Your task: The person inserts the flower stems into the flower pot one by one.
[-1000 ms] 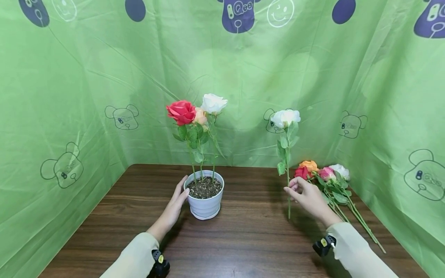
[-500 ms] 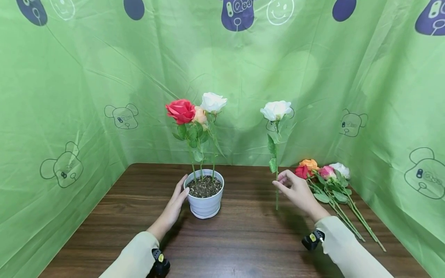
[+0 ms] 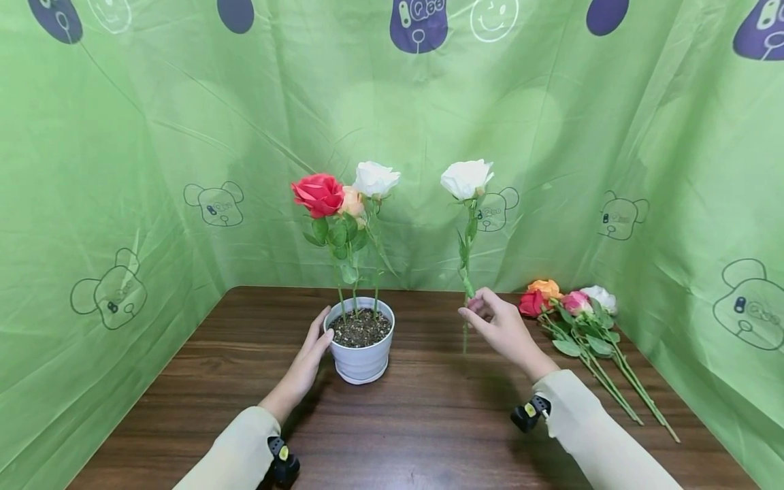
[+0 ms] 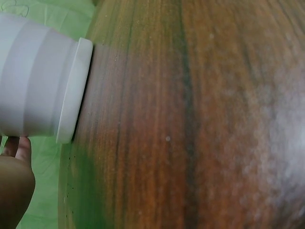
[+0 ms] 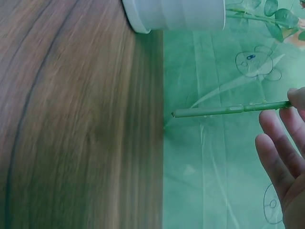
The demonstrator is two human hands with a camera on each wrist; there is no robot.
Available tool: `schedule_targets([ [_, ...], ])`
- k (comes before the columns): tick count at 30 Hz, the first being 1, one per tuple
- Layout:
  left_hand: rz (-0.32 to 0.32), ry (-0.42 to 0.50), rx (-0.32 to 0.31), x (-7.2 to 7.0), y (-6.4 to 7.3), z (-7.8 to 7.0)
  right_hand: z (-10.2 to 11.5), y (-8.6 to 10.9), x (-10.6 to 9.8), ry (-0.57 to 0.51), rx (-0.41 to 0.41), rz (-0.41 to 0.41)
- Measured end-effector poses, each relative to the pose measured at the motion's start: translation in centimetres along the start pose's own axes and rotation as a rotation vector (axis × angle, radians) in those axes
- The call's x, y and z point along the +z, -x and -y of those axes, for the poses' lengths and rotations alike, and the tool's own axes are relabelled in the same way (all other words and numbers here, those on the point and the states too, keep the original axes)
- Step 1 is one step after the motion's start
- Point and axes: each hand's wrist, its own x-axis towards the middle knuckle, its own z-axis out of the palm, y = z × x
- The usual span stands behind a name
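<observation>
The right hand (image 3: pixel 505 331) pinches the stem (image 5: pixel 214 111) of a white rose (image 3: pixel 467 180) narrowly between thumb and fingers, holding it nearly upright, its lower end just over the table (image 3: pixel 416 415). The rose is at two o'clock from the pot (image 3: pixel 361 364), apart from it. On the pot's nine o'clock side the left hand (image 3: pixel 308 361) rests, thumb and fingers spread wide against it. In the soil (image 3: pixel 360 332) stand a red rose (image 3: pixel 320 194) at eleven o'clock, another white rose (image 3: pixel 376 178) near twelve, and a peach rose (image 3: pixel 352 202) between them, partly hidden. Loose flowers (image 3: pixel 599 346) lie on the table at three o'clock from the right hand; green cloth (image 3: pixel 422 116) hangs at twelve
</observation>
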Motion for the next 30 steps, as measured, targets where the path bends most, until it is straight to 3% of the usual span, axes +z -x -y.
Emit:
schedule_targets([
  [20,-0.004,-0.008,-0.004,-0.1,0.0,0.2,4.3,-3.1,3.6,-0.145,-0.102,0.006],
  [30,-0.001,-0.005,0.005,0.0,0.0,0.1,10.4,-3.9,3.4,-0.200,-0.136,0.004],
])
